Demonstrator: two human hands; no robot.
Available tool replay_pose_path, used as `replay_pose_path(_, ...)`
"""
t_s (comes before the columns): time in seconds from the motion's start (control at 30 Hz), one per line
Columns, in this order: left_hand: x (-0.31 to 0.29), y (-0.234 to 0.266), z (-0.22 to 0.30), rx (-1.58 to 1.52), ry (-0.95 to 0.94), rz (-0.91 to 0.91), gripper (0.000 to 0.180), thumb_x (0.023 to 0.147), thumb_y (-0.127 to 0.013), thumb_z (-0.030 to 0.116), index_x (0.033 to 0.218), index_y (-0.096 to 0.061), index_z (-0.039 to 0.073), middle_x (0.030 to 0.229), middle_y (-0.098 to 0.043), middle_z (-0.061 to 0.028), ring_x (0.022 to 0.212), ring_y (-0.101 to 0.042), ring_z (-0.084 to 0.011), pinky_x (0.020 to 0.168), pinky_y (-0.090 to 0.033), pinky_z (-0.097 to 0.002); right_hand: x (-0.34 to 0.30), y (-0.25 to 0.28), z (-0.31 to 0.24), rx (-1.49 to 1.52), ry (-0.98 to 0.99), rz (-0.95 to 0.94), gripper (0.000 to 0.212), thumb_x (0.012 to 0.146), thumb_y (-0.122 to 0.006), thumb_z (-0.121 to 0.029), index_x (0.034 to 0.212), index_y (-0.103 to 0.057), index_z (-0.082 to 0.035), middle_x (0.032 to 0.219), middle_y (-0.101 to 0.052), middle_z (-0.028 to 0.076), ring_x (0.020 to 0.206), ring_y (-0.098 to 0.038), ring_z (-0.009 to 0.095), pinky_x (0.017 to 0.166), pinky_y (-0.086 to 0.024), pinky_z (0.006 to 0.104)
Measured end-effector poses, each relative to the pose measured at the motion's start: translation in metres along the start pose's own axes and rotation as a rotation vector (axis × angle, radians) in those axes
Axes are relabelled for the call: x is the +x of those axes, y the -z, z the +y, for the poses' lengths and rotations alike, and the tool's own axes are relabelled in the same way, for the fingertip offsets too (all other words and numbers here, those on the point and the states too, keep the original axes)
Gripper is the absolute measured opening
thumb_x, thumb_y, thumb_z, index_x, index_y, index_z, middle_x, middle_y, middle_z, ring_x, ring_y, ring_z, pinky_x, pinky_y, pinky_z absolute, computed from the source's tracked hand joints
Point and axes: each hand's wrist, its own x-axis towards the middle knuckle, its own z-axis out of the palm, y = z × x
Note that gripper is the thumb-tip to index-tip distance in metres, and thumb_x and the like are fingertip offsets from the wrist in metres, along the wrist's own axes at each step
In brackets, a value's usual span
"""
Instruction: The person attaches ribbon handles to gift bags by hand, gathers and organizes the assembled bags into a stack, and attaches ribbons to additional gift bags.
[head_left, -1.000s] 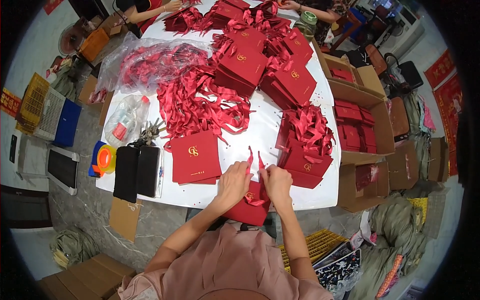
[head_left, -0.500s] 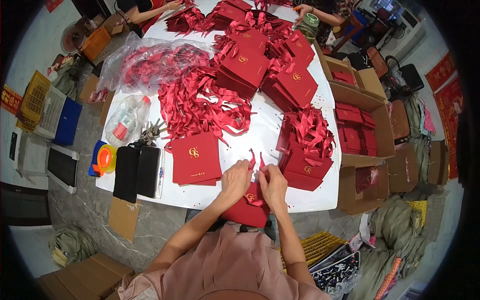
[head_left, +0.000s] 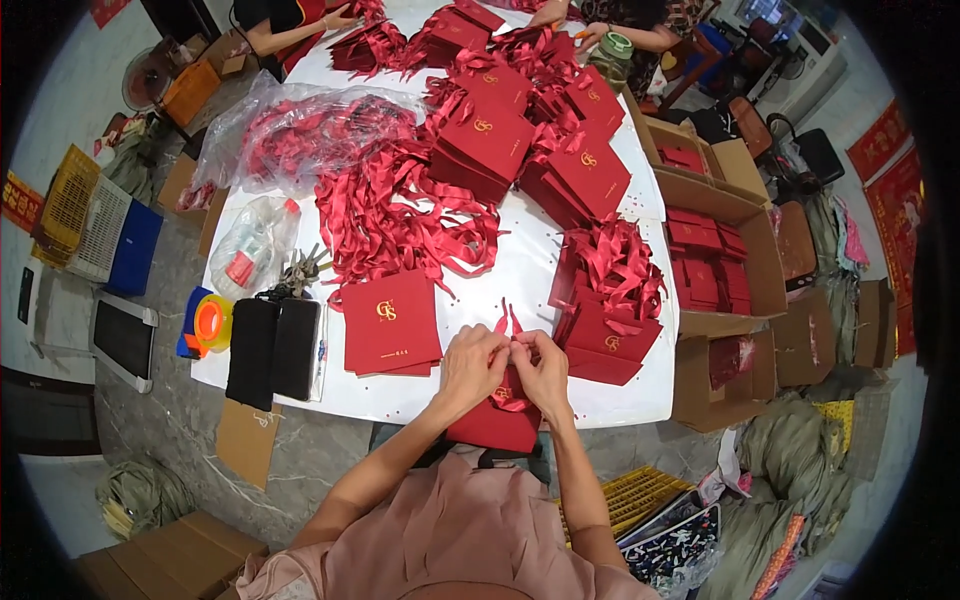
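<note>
My left hand (head_left: 470, 368) and my right hand (head_left: 543, 370) are pressed together at the near edge of the white table (head_left: 520, 270). Between them they pinch a red ribbon (head_left: 506, 325) over a red paper bag (head_left: 495, 423) that hangs off the table edge against my body. Two ribbon ends stick up above my fingers. A flat stack of red bags with a gold emblem (head_left: 390, 322) lies just left of my left hand. A stack of bags with ribbons fitted (head_left: 605, 335) sits just right of my right hand.
A loose pile of red ribbons (head_left: 400, 215) covers the table's middle, with more bag stacks (head_left: 490, 140) behind and a clear plastic sack of ribbons (head_left: 300, 130) at far left. Two black pouches (head_left: 272, 347) lie near left. Open cardboard boxes (head_left: 715, 255) stand right. Other people's hands work at the far end.
My two hands have drawn closer together over the bag and the ribbon ends above them have shortened. The bag has stayed at the table edge.
</note>
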Motion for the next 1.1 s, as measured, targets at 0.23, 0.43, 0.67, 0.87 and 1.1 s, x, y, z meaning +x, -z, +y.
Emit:
replay_pose_path(0.23, -0.022, 0.026, 0.012, -0.171, 0.02, 0.057, 0.042, 0.093, -0.064, 0.015, 0.133, -0.056, 0.008, 0.121, -0.057, -0.0189, 0.107, -0.059, -0.0376, 0.091, -0.048, -0.0448, -0.002, 0.024, -0.027, 0.422, -0.029, 0.118, 0.004, 0.096, -0.061, -0.006, 0.097, -0.059, -0.003, 0.079, -0.055, -0.005, 0.07, -0.046, 0.002, 0.062, -0.039, 0.0177)
replay_pose_path(0.43, -0.04, 0.027, 0.004, -0.641, 0.15, -0.113, 0.067, 0.091, -0.068, 0.012, 0.147, -0.034, -0.002, 0.125, -0.062, -0.027, 0.119, -0.063, -0.0317, 0.096, -0.049, -0.0345, 0.007, 0.026, -0.035, 0.488, -0.032, 0.221, 0.004, 0.097, -0.061, -0.007, 0.095, -0.059, -0.004, 0.077, -0.054, -0.006, 0.066, -0.045, 0.001, 0.058, -0.037, 0.018)
replay_pose_path(0.67, -0.056, 0.059, 0.032, -0.405, 0.285, -0.333, 0.065, 0.089, -0.068, 0.014, 0.144, -0.035, -0.001, 0.097, -0.07, -0.0239, 0.084, -0.071, -0.0366, 0.07, -0.054, -0.0393, 0.028, 0.026, -0.034, 0.386, -0.008, 0.248, 0.007, 0.095, -0.063, -0.007, 0.097, -0.062, -0.001, 0.075, -0.055, -0.006, 0.065, -0.045, 0.001, 0.056, -0.037, 0.0177)
replay_pose_path(0.87, -0.066, 0.051, 0.027, -0.623, 0.185, -0.202, 0.05, 0.09, -0.066, 0.006, 0.134, -0.043, -0.003, 0.105, -0.069, -0.0186, 0.09, -0.069, -0.0248, 0.078, -0.054, -0.0342, 0.033, 0.03, -0.036, 0.339, 0.012, 0.241, 0.008, 0.097, -0.063, -0.008, 0.102, -0.061, -0.002, 0.082, -0.055, -0.005, 0.07, -0.047, 0.001, 0.057, -0.036, 0.0171)
replay_pose_path(1.1, -0.023, 0.041, 0.031, -0.873, 0.174, 0.094, 0.05, 0.09, -0.066, 0.001, 0.135, -0.045, -0.003, 0.12, -0.062, -0.0127, 0.111, -0.059, -0.0153, 0.098, -0.046, -0.0288, 0.008, 0.057, -0.043, 0.207, 0.135, 0.218, 0.045, 0.093, -0.067, -0.007, 0.134, -0.051, -0.002, 0.119, -0.06, 0.008, 0.096, -0.059, 0.012, 0.075, -0.05, 0.0239)
